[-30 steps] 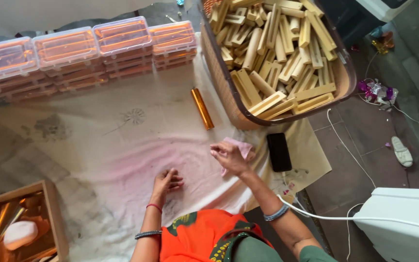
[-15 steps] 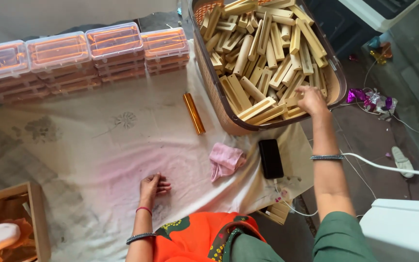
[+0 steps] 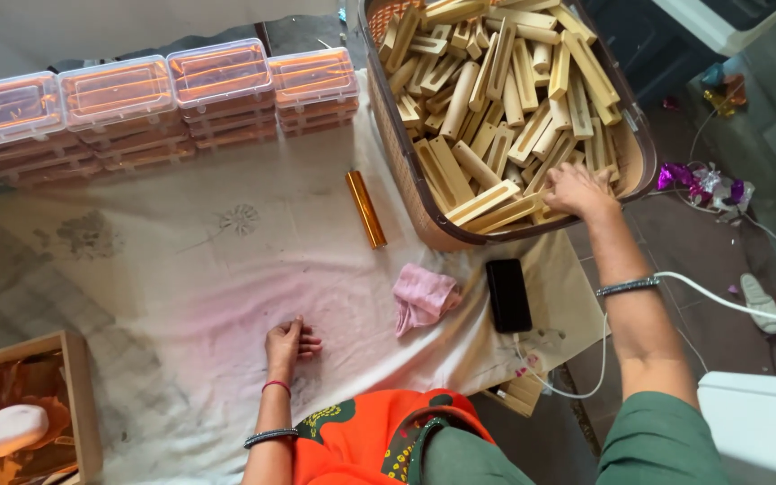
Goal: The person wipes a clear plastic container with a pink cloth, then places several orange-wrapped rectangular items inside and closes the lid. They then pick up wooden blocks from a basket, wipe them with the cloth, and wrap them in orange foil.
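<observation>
My right hand (image 3: 577, 190) reaches into a big woven basket (image 3: 403, 153) and lies on the pale wooden pieces (image 3: 496, 90) heaped at its near edge. Its fingers curl over the pieces, and a grip on any one is hidden. My left hand (image 3: 291, 341) rests palm down on the stained white sheet (image 3: 181, 269), fingers loosely apart and holding nothing. A crumpled pink cloth (image 3: 424, 296) lies between the hands. A black phone (image 3: 507, 295) is just right of it.
A gold foil tube (image 3: 365, 208) lies left of the basket. Stacked clear plastic boxes (image 3: 119, 94) line the far left. A wooden box (image 3: 74, 395) with gold foil and a white lump (image 3: 15, 428) sits at bottom left. A white cable (image 3: 720, 301) runs past my right forearm.
A second ago my right hand held the pink cloth. It let the cloth drop onto the sheet and reached into the basket. My left hand stayed on the sheet.
</observation>
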